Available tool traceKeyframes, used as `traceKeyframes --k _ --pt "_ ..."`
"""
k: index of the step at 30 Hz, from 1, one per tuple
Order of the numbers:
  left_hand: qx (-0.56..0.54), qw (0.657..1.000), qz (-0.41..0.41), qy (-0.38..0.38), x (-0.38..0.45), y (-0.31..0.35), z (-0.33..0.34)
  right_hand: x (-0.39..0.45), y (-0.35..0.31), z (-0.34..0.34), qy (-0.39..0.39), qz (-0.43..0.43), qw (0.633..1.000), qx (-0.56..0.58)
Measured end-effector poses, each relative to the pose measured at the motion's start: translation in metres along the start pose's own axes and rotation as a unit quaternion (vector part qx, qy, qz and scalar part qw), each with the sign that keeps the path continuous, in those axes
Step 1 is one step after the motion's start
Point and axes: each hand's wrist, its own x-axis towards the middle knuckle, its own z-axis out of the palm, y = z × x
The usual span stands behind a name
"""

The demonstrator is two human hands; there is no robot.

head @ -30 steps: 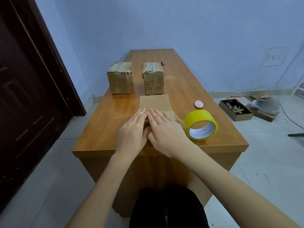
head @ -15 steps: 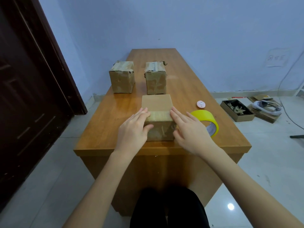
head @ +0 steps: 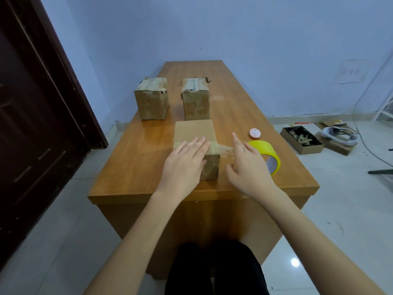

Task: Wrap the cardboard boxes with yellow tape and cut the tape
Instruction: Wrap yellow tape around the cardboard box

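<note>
Our right hand, fingers loosely spread, has left the nearest cardboard box toward the yellow tape roll at three o'clock; our flat left hand steadies it, so wrapping likely resumes.

Near box sits on the tabletop close to its front edge. Left hand lies flat on the box's top and front. Right hand is just right of the box, in front of the tape roll. Small round disc behind the roll. Two more boxes behind the near one: left box, right box, apart, side by side. Door at left. Open tray on the floor, right of the tabletop.
</note>
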Motion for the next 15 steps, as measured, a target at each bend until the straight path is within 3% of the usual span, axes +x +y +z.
traceKeyframes --k 5,10,15 --pt "-0.016 0.999 0.022 0.041 -0.001 -0.005 0.004 0.0 0.01 0.003 -0.027 -0.04 0.993 -0.106" --pt "-0.028 0.999 0.015 0.036 -0.002 -0.005 0.005 -0.002 0.014 0.002 -0.021 -0.027 0.988 -0.151" --pt "-0.032 0.999 0.007 0.032 0.0 -0.005 0.005 -0.002 0.004 0.015 -0.097 -0.035 0.969 -0.226"
